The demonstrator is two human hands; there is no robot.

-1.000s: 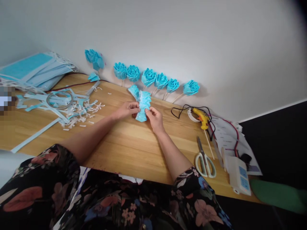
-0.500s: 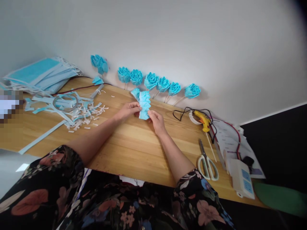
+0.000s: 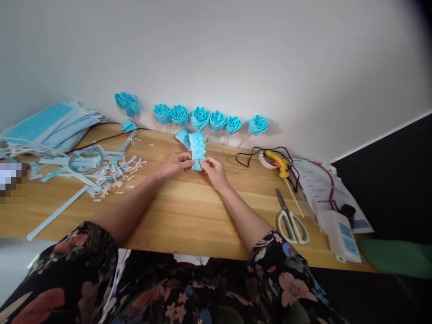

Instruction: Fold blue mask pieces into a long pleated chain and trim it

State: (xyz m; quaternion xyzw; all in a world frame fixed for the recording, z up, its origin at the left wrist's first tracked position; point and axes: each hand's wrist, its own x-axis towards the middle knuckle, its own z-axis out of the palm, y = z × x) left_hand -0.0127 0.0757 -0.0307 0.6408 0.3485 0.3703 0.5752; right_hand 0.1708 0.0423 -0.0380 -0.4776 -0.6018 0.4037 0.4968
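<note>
A light blue strip of mask fabric [image 3: 197,146], its right edge folded into a row of points, is held up above the table's middle. My left hand [image 3: 178,164] pinches its lower left edge between thumb and fingers. Low on the right side, my right hand [image 3: 213,171] grips the same strip, thumb in front. The strip's far end curls over to the left behind it. Several blue fabric roses [image 3: 200,118] on thin sticks lean against the wall just beyond. My fingertips behind the fabric are partly hidden.
On the left are stacked face masks [image 3: 40,126], a tape roll [image 3: 85,161] and cut scraps [image 3: 111,180]. To the right lie scissors [image 3: 292,225], a yellow glue gun [image 3: 278,162] with a black cord, papers [image 3: 313,180] and a white power strip [image 3: 342,236].
My right hand has shifted down and inward along the strip, closer to my left hand. The camera view has tilted and moved slightly, so the table items appear displaced.
</note>
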